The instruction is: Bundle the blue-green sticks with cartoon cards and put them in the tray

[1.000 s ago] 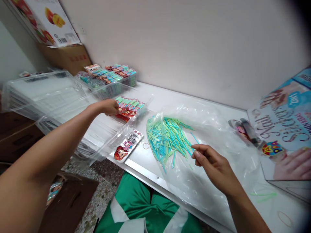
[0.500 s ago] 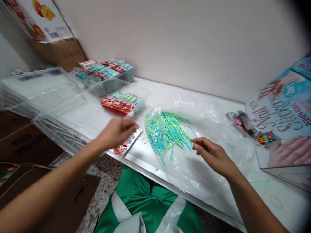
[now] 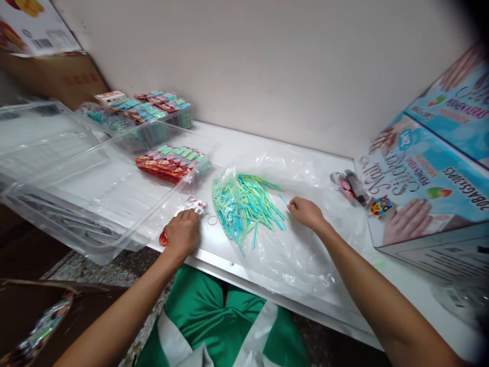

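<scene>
My left hand (image 3: 183,232) is curled over a small printed packet (image 3: 197,205) lying by the table's front edge; the palm hides most of it. My right hand (image 3: 305,211) has its fingers pinched at the near end of a thin blue stick (image 3: 282,199), over a clear plastic bag. Between my hands, a heap of thin green and blue plastic sticks (image 3: 248,204) spills from the bag (image 3: 294,270). A rubber band (image 3: 212,220) lies beside my left hand.
Left of the sticks stand a clear tub of red packets (image 3: 168,164) and fuller tubs (image 3: 148,112) behind. Clear empty containers (image 3: 103,244) overhang the front edge. At right are printed cartons (image 3: 420,178) and a small dark bundle (image 3: 348,186). An open box (image 3: 34,326) sits low left.
My left hand has come down onto the packet and closed over it. My right fingers have closed at the blue stick's end. The view has turned slightly right.
</scene>
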Motion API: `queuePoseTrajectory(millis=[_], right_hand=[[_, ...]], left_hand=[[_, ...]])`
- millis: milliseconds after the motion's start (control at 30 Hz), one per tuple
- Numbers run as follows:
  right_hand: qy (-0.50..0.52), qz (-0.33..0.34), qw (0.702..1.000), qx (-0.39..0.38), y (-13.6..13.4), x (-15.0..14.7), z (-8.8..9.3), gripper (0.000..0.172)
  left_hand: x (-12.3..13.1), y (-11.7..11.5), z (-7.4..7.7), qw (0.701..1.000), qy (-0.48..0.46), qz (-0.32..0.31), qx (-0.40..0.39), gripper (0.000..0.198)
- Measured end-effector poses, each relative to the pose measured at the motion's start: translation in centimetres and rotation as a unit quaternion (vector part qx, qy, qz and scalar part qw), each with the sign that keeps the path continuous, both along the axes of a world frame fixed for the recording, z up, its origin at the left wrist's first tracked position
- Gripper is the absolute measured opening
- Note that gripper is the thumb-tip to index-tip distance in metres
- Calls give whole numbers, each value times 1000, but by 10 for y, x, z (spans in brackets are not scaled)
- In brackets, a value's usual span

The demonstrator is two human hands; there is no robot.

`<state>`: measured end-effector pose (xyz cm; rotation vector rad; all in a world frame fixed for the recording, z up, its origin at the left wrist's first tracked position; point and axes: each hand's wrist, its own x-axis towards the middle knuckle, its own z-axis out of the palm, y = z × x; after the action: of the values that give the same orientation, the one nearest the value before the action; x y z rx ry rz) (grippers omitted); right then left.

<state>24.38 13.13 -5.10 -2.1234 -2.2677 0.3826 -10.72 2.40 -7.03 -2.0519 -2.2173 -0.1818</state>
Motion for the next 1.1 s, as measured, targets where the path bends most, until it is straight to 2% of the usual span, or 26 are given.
queuePoseTrajectory(millis=[100,233,333,533,667,767,867,1000,1100], right_hand=[[-29,-15,999,-19,14,-10,-10,26],[-32,15,999,-38,20,-28,-15,22],[-37,25,999,-29,24,-42,-10,26],[-45,63,997,5,51,-87,10,41],[-68,90,993,-22,74,-120,15,48],[-93,114,987,-60,82,-126,17,37],[-113,129,982,-83,79,-116,18,32],[-120,125,982,-72,65,-91,22,32],[-116,113,985,-63,53,-77,24,35]], left_hand=[[2,-4,9,999,-33,12,0,30],[-3,-5,19,998,-47,30,23,32],[-7,-4,25,997,-41,53,44,27],[1,-6,28,999,20,5,-45,23],[5,-12,33,1000,-12,17,-4,27],[2,-19,40,995,-68,38,62,29],[-1,-26,49,977,-179,54,98,26],[0,-31,60,916,-382,74,97,27],[3,-32,65,877,-462,72,107,33]])
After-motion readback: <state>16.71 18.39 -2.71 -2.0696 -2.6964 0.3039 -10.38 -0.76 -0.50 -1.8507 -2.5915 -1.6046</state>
